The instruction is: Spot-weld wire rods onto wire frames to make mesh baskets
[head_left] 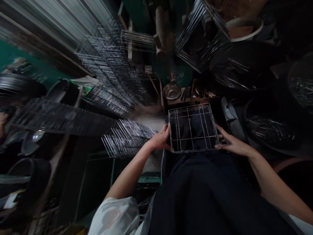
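Wire rack (193, 128) lies flat on my dark-clothed lap, my left hand (160, 138) gripping its left edge and my right hand (231, 143) its right edge; 1 stack of racks (127, 138) sits just left.

Wire rack (193, 128): silver, open grid of crossing rods. Lap cloth (207, 189): dark navy, plain. Sleeve (114, 217): white, faintly smudged. Stacked racks (127, 138): silver-grey, dense parallel lines. Wall (14, 55): green. Bowl (171, 91): shiny steel. Tubs (269, 130): black. Pot (244, 27): brown, pale rim.
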Demonstrator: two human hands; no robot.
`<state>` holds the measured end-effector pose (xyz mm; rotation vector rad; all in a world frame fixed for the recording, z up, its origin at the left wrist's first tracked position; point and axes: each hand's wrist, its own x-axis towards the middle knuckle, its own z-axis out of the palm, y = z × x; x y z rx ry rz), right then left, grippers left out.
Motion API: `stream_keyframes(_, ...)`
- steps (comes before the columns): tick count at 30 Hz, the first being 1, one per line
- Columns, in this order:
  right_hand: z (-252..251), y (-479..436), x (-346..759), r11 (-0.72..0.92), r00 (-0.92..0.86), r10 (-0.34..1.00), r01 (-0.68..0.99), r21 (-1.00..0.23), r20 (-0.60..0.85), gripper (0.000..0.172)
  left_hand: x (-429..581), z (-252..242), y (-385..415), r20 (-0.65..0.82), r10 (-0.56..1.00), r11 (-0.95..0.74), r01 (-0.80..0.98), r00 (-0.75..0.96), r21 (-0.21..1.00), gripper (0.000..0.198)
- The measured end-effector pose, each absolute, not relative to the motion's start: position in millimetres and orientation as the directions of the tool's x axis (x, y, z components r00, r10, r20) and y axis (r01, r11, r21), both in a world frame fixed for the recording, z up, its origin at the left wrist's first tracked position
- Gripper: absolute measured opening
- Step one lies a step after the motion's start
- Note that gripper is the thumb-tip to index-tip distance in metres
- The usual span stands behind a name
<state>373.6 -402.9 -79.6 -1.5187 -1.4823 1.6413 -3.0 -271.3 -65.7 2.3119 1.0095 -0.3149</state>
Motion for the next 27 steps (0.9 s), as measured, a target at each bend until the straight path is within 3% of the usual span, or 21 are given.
stream_keyframes(4, -86, -405, 372, -0.39, -0.288, 0.849, 0.224, -0.893, -0.443, 0.108, -14, -55, -259, -0.418, 0.566, -0.521, 0.701, 0.711, 0.486, 0.147)
stream_keyframes(7, -91, -409, 370, -0.366, -0.267, 0.873, 0.195, -0.91, -0.408, 0.102, -27, -23, -231, -0.468, 0.512, -0.444, 0.689, 0.72, 0.573, 0.115)
stream_keyframes(9, -93, -411, 369, -0.312, -0.243, 0.901, 0.21, -0.927, -0.359, 0.098, -24, 7, -209, -0.377, 0.613, -0.395, 0.682, 0.695, 0.615, 0.098)
stream_keyframes(11, -92, -414, 366, -0.251, -0.219, 0.927, 0.247, -0.936, -0.306, 0.094, -7, 38, -190, -0.248, 0.668, -0.39, 0.614, 0.702, 0.686, 0.097)
stream_keyframes(13, -87, -417, 362, -0.19, -0.193, 0.948, 0.286, -0.939, -0.251, 0.09, 23, 61, -178, -0.223, 0.592, -0.431, 0.538, 0.774, 0.724, 0.107)
stream_keyframes(17, -77, -429, 351, -0.057, -0.186, 0.975, 0.321, -0.945, -0.122, 0.083, 87, 79, -171, -0.392, 0.352, -0.579, 0.527, 0.85, 0.622, 0.127)
stream_keyframes(21, -79, -445, 340, 0.07, -0.203, 0.979, 0.292, -0.954, 0.01, 0.078, 122, 80, -178, -0.446, 0.218, -0.656, 0.468, 0.868, 0.592, 0.127)
stream_keyframes(25, -72, -445, 373, 0.101, -0.177, 0.984, 0.377, -0.921, 0.036, 0.056, 125, 99, -195, -0.386, 0.284, -0.699, 0.465, 0.878, 0.543, 0.116)
stream_keyframes(27, -61, -432, 423, 0.049, -0.004, 0.999, 0.486, -0.872, 0.054, 0.037, 116, 116, -208, -0.337, 0.361, -0.726, 0.489, 0.869, 0.483, 0.113)
